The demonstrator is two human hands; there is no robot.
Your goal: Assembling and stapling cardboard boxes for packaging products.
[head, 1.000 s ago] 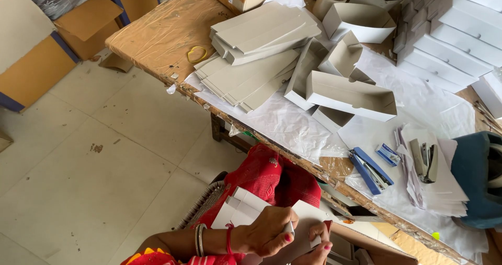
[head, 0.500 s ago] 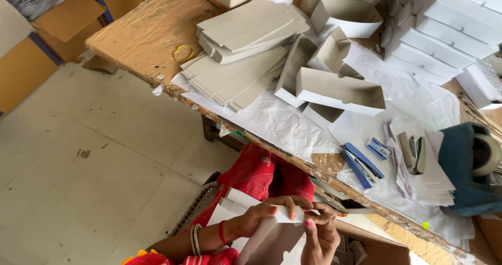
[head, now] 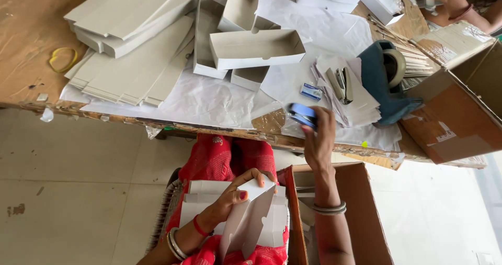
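Stapler (head: 302, 115) blue, at the tabletop (head: 31, 45) edge, gripped by your right hand (head: 319, 139), your left hand (head: 235, 197) holding a folded white carton (head: 251, 218) over your lap, open trays (head: 256, 48) beyond.

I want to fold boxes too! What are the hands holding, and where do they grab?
The left hand pinches a white folded carton by its top edge; the right hand grips a blue stapler at its near end.

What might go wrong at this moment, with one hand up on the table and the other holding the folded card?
The right hand grips a blue stapler right at the table edge; it might slip and fall. The left hand alone pinches the half-folded white carton on the lap, so it may spring open or slide off.
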